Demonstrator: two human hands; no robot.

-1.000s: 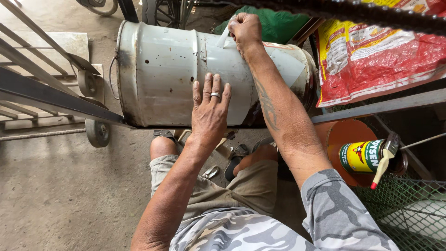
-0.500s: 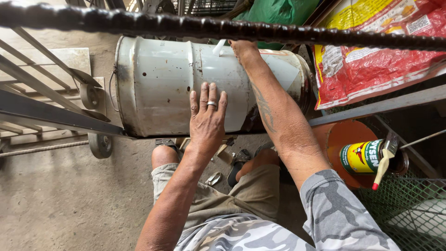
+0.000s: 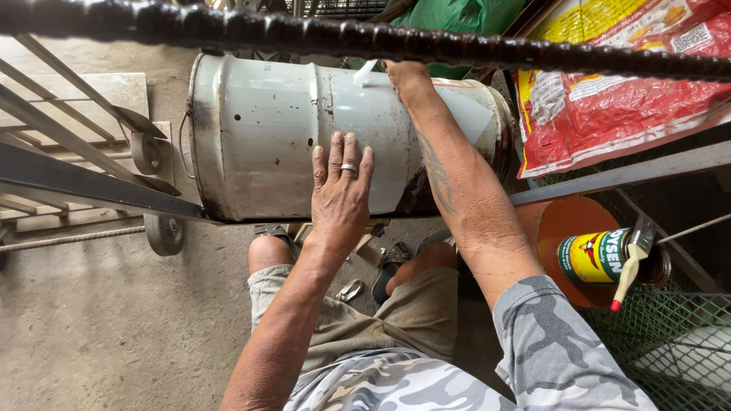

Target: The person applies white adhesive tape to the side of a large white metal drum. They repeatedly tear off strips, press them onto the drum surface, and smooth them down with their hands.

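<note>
White-painted metal, dented and rust-spotted, makes up the drum point(image 3: 304, 129) lying on its side across the person's knees, its left rim beside a small caster wheel point(image 3: 164, 232) and its right end close against a red and yellow sack point(image 3: 609, 114). The left hand point(image 3: 341, 194) lies flat on the drum's near side, fingers spread and pointing up, a ring on one finger, holding nothing. The right hand point(image 3: 403, 76) reaches over the top edge of the drum with a thin paintbrush point(image 3: 364, 74) at its fingers, though the grip itself is partly hidden behind a ribbed steel bar point(image 3: 365, 38) that crosses the whole view.

Below the drum's lower edge, sandalled feet and small scraps lie on the concrete floor point(image 3: 91, 320), which is open to the left. A dark steel beam point(image 3: 84, 186) slants in from the left and meets the drum's lower left corner. To the right an orange can point(image 3: 567, 243) stands with a yellow-labelled tin point(image 3: 598, 257) and a second brush point(image 3: 632, 259) resting over it, green wire mesh point(image 3: 670, 342) just beside.
</note>
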